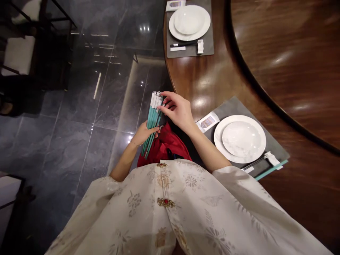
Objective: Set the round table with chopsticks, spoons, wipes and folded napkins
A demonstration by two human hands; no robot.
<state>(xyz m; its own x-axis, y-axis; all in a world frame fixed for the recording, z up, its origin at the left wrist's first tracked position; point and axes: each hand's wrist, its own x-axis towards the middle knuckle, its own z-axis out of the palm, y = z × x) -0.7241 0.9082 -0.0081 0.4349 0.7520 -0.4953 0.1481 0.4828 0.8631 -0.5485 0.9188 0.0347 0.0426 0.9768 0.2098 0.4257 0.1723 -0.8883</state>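
My left hand (145,135) is wrapped round a bundle of teal chopsticks (152,116) with white, silver-tipped ends pointing away from me. At those ends, the thumb and fingers of my right hand (180,110) pinch the chopsticks; how many they grip cannot be made out. Both hands are in front of my body, beside the table edge. To the right, on a grey placemat (231,106), a white bowl (240,140) rests on a white plate (217,140). A teal chopstick (272,170) lies along that mat's near edge, by a white chopstick rest (272,159) and a dark chopstick pair (255,162).
The round wooden table (212,76) carries a raised turntable (287,63). A second setting with a plate (172,30) and a placemat (186,53) is farther off. A wrapped packet (208,121) lies by the nearer plate. Chairs (19,55) stand left on dark tiles.
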